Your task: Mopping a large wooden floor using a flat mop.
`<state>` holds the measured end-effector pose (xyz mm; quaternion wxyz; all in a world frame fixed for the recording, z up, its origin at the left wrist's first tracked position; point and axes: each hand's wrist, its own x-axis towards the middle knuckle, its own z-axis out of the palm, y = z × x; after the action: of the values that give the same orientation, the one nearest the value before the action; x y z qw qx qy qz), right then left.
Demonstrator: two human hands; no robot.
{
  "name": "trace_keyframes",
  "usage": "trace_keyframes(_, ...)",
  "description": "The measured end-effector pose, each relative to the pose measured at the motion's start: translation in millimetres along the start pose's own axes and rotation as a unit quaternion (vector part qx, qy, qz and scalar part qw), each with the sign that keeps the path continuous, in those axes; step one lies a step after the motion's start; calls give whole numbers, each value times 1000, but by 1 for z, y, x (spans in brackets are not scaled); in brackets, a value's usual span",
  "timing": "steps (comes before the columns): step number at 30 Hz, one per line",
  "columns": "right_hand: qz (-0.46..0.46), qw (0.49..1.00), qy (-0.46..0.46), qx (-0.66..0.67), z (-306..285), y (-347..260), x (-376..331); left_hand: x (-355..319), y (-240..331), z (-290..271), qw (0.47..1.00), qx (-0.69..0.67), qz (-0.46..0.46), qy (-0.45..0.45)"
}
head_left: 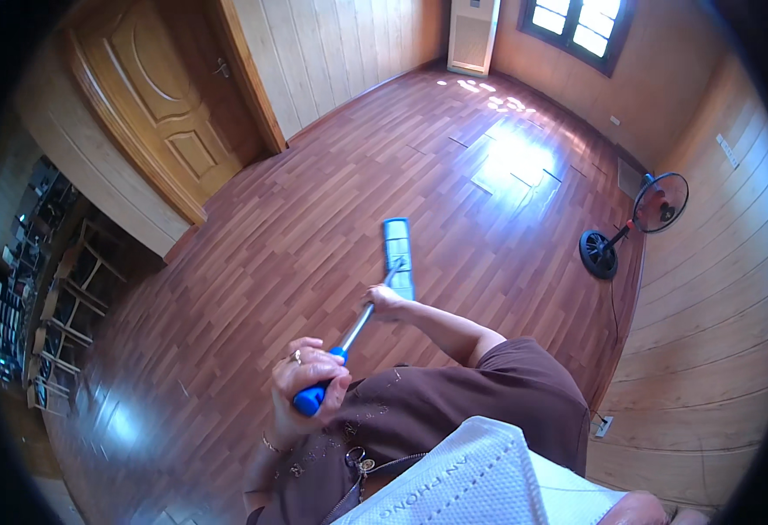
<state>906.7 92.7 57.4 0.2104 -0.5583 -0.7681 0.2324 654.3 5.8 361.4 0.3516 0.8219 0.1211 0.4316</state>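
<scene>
A flat mop with a light blue rectangular head [399, 255] lies on the reddish wooden floor [314, 227] in front of me. Its metal pole [357, 328] runs back toward me and ends in a blue grip. My left hand [308, 378] is closed around that blue grip near my chest; a ring shows on one finger. My right hand [386, 302] grips the pole lower down, close to the mop head, with the arm stretched forward.
A wooden door [161, 105] stands at the upper left. A standing fan [633, 227] with a black base is by the right wall. A tall white unit [473, 35] stands at the far wall beside a window [581, 26]. Shelving and chairs [60, 297] are at left.
</scene>
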Motion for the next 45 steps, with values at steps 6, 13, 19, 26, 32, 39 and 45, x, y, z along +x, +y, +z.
trace_keyframes(6, -35, 991, -124, 36, 46, -96, 31, -13, 59, -29, 993, 58, 102, 12)
trace_keyframes(13, -283, 910, -208, 220, 110, -231, 19, -67, 133, -76, 994, 72, 58, -60)
trace_keyframes(19, -309, 866, -268, 287, 150, -287, 21, -105, 136, -103, 986, 19, 73, -149)
trace_keyframes(26, -264, 904, -244, 231, 132, -293, 14, -105, 130, -122, 979, 31, 101, -174)
trace_keyframes(32, -214, 950, -204, 104, 104, -255, 23, -101, 127, -129, 989, 56, 70, -117)
trace_keyframes(39, -101, 987, -120, 34, 62, -142, 25, -71, 41, -92, 988, 0, 157, -4)
trace_keyframes(45, 35, 998, -52, 15, 0, -53, -12, -10, -17, -45, 990, -83, 108, -26)
